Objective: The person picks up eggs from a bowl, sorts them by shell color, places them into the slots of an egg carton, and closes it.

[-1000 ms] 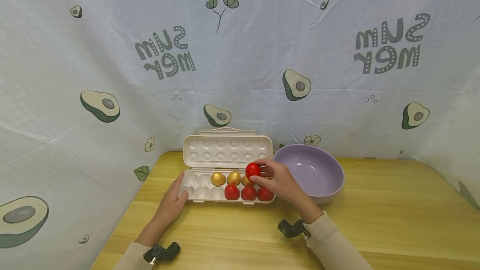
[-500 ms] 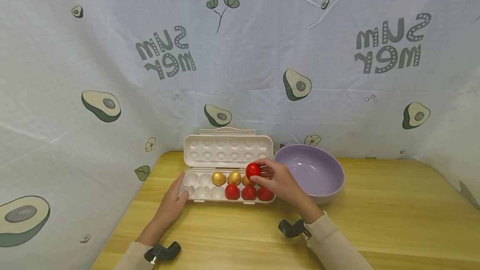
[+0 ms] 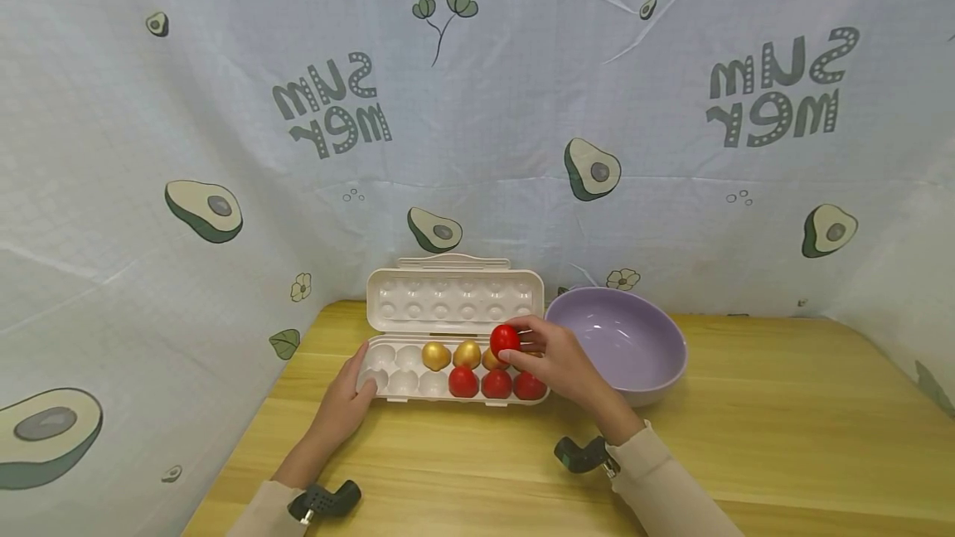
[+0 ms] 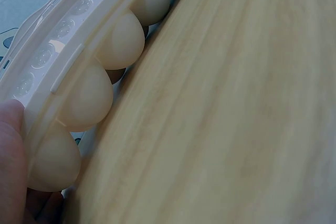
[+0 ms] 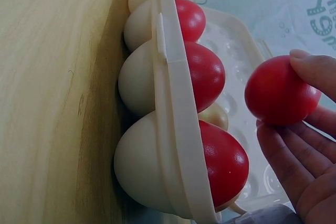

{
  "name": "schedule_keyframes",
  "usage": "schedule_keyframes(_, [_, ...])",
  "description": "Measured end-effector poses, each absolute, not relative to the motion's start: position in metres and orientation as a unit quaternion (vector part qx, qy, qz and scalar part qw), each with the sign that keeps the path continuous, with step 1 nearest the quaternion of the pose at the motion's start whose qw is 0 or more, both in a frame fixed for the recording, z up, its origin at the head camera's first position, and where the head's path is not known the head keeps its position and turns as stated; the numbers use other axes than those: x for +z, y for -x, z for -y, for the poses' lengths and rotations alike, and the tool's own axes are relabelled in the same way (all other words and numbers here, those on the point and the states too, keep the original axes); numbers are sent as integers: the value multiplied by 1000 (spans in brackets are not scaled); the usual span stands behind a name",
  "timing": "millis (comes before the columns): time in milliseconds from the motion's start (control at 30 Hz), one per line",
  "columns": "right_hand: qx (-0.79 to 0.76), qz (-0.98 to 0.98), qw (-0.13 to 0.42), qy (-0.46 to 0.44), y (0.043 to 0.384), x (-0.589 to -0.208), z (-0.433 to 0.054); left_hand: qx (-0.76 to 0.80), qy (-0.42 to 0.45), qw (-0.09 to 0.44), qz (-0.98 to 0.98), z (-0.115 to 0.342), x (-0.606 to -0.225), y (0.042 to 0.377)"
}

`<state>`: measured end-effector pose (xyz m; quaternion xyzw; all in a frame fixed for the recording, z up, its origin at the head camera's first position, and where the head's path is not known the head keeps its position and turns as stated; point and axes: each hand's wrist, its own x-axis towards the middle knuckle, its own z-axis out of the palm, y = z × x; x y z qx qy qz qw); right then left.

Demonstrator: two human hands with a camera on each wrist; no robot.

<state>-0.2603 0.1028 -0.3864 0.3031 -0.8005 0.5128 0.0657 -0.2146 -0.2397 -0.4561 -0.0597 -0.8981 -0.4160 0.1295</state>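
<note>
A cream plastic egg carton (image 3: 455,301) lies with its lid tipped back toward the cloth. My left hand (image 3: 345,400) grips its left end, thumb over the front rim in the left wrist view. Above the right half, my right hand (image 3: 552,359) pinches a red egg (image 3: 505,341) between thumb and fingers. Red eggs (image 5: 205,76) fill the right part of the front row. Behind them, gold eggs (image 3: 467,355) sit in the back row, the rightmost ones partly hidden by the right hand. The cups (image 3: 404,382) at the left end hold nothing.
A purple bowl (image 3: 615,338) stands just right of the carton, partly behind the right hand. Both rest on a wooden table (image 3: 783,421). A pale printed cloth (image 3: 507,106) hangs at the back and left side.
</note>
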Motion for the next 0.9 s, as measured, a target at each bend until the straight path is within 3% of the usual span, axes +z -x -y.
schedule_keyframes(900, [493,810,71,-311,259,-388,-101,-395,69,144,905,239,-457,215])
